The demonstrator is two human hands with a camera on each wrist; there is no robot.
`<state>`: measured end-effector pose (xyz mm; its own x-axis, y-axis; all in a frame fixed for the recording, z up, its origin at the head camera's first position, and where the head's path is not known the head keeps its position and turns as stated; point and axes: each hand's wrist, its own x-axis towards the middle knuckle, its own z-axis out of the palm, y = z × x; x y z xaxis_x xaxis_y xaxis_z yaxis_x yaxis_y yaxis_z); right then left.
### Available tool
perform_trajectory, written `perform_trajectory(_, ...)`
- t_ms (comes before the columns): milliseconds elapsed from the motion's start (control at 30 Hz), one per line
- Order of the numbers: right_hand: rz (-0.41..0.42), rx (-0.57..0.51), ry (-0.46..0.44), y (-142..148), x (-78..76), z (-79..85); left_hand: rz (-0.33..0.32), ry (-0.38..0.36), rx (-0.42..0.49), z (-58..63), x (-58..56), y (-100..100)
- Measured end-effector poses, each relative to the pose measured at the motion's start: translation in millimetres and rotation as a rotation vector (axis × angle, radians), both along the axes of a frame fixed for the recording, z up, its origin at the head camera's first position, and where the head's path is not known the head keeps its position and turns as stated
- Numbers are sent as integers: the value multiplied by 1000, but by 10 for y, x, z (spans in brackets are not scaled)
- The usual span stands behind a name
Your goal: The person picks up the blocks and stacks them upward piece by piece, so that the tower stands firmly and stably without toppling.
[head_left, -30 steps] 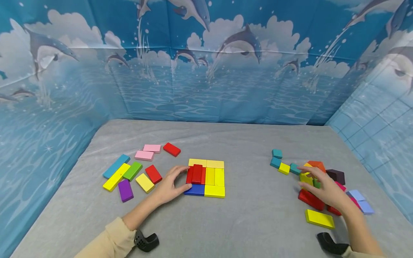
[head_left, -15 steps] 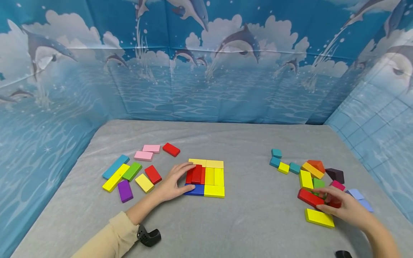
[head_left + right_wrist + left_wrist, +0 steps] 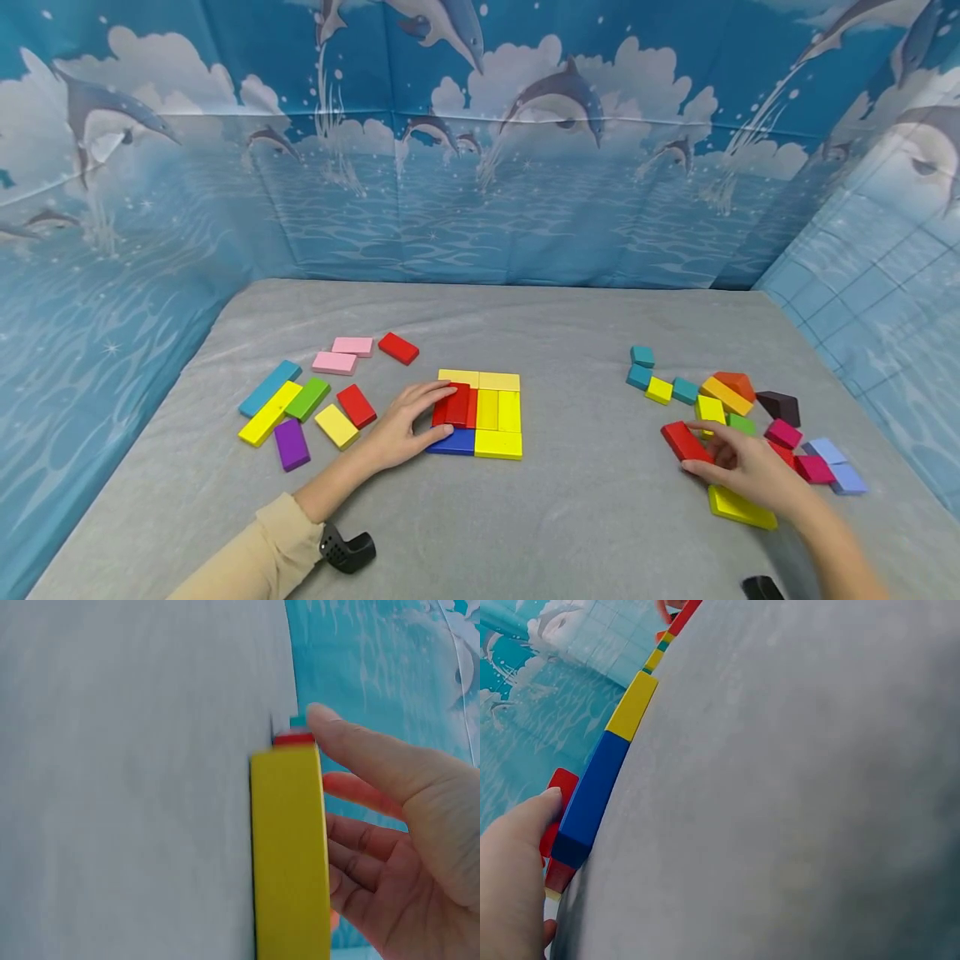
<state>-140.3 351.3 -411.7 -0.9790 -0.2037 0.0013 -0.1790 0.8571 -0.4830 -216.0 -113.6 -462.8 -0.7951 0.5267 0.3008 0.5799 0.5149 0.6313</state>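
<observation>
Left of centre in the head view lies a flat square layout of yellow, red and blue blocks. On it rests a raised red block; my left hand pinches its two ends between thumb and index finger. In the left wrist view the thumb touches this red block, above the blue block. My right hand pinches the right end of a long red block at the near-left side of the right-hand pile. A long yellow block lies just below the right hand, partly covered by it.
Loose blocks lie left of the layout, including a purple block, a green block and pink blocks. Right pile includes an orange block, a dark block and light-blue blocks. A dolphin-print curtain borders the grey table.
My right hand came down and nearer over the pile, then took the long red block and shifted it left. My left hand moved slightly right, to the raised red block's ends.
</observation>
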Motion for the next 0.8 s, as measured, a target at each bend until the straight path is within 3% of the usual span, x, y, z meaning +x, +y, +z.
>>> perform_trajectory(333, 142, -129, -155, 9, -134, -12, 15, -10, -1, -14, 3, -10)
perform_trajectory(600, 147, -68, -26, -284, -263, 44, 26, -21, 5, -9, 5, -13)
perform_trajectory(800, 248, -128, 79, -796, -429, 42, 29, -16, 4, -20, -10, -9)
